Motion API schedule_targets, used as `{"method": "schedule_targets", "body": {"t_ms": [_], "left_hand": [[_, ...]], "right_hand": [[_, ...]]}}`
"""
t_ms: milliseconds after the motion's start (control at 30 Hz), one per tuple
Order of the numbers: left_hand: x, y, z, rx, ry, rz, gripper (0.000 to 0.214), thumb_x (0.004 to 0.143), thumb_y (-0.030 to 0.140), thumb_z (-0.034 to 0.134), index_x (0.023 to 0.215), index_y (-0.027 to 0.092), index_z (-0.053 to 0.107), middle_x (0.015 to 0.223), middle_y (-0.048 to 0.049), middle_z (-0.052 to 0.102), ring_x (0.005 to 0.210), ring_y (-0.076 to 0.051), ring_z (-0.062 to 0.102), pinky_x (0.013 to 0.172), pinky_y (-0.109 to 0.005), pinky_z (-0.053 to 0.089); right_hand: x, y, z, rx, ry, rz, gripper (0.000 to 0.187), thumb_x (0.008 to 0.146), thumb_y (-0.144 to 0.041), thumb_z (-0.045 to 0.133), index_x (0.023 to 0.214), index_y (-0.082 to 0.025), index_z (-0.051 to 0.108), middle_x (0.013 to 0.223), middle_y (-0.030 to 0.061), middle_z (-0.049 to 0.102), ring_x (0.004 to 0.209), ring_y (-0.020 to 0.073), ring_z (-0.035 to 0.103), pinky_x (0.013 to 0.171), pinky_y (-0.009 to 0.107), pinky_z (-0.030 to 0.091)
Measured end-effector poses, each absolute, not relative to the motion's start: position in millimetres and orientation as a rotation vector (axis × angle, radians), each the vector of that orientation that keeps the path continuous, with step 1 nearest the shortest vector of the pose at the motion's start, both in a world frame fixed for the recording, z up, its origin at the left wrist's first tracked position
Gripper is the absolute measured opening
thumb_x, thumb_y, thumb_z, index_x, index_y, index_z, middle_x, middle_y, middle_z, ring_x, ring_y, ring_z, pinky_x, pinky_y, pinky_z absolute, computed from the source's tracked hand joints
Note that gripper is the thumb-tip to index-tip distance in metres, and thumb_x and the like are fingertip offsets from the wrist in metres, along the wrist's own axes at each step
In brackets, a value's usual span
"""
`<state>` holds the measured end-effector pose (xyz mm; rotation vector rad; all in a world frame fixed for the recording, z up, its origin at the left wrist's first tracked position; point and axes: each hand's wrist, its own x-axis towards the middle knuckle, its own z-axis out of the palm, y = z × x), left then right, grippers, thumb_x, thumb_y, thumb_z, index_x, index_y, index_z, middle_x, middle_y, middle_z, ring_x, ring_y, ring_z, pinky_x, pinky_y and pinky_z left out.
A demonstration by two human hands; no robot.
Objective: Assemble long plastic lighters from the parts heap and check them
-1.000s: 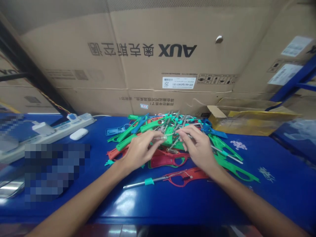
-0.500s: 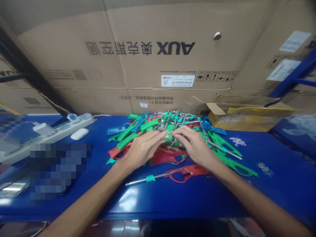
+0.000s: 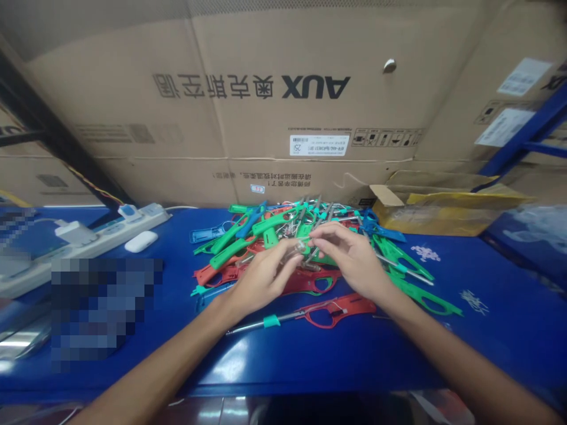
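Note:
Over a heap of long-necked gas lighter parts, my left hand (image 3: 263,271) is closed around a small clear-and-green lighter part (image 3: 302,248), mostly hidden by the fingers. Thumb and forefinger of my right hand (image 3: 352,257) pinch together at its upper right end; what they grip is too small to make out. Green handle halves (image 3: 234,251) lie left of the hands, and a red handle (image 3: 305,282) is beneath them. Nearest me rests a red lighter half (image 3: 325,311) with a metal tube and a teal collar.
On the right are an opened carton (image 3: 438,206), small pink pieces (image 3: 426,254) and thin white pieces (image 3: 473,302). A power strip (image 3: 110,236) and a white case (image 3: 141,241) lie left on the blue table (image 3: 354,366). Large cardboard (image 3: 266,35) stands behind.
My left hand has turned and its thumb has dropped away from the fingers, showing more of the clear-and-green part. My right hand stays pinched in nearly the same place.

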<state>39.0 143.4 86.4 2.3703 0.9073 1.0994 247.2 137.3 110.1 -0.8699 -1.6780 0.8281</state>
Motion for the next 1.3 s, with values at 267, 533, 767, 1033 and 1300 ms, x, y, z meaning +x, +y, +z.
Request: {"method": "schedule_targets", "body": {"t_ms": [267,533,767,1033,1300], "left_hand": [[41,139,84,2.316,0.908,1.042,0.025,0.106,0.031,0.048,0.129,0.023,0.055,0.111,-0.0047,0.074,0.096,-0.020,0.072,0.084,-0.034,0.054],[42,130,87,2.310,0.904,0.982,0.030,0.108,0.035,0.043,0.133,0.022,0.052,0.102,-0.0053,0.074,0.090,-0.021,0.072,0.078,-0.033,0.054],[44,127,87,2.370,0.922,0.982,0.028,0.107,0.031,0.044,0.132,0.019,0.050,0.089,-0.0021,0.071,0.071,-0.017,0.067,0.061,-0.026,0.045],[41,130,85,2.439,0.917,1.052,0.031,0.107,0.030,0.044,0.137,0.021,0.049,0.094,-0.0039,0.075,0.074,-0.018,0.072,0.066,-0.028,0.053],[42,132,87,2.493,0.919,1.077,0.029,0.106,0.025,0.046,0.134,0.021,0.051,0.111,-0.0072,0.077,0.090,-0.022,0.077,0.069,-0.032,0.057]], "right_hand": [[243,128,113,-0.808,-1.723,0.546,0.010,0.093,-0.018,0.068,0.099,-0.025,0.071,0.097,0.0016,0.071,0.091,0.0169,0.065,0.083,0.034,0.055],[243,126,115,-0.739,-1.723,0.574,0.012,0.092,-0.016,0.069,0.098,-0.026,0.072,0.095,0.0001,0.072,0.091,0.0163,0.067,0.082,0.034,0.056],[242,124,113,-0.706,-1.760,0.555,0.016,0.091,-0.013,0.070,0.099,-0.027,0.072,0.097,-0.0001,0.074,0.092,0.0153,0.068,0.083,0.033,0.057],[246,122,113,-0.664,-1.930,0.134,0.027,0.094,-0.011,0.064,0.115,-0.027,0.070,0.105,0.0041,0.074,0.093,0.0170,0.071,0.077,0.033,0.061],[248,122,109,-0.666,-1.966,0.029,0.035,0.093,-0.005,0.065,0.120,-0.027,0.065,0.107,0.0030,0.074,0.098,0.0174,0.071,0.088,0.036,0.061]]}}
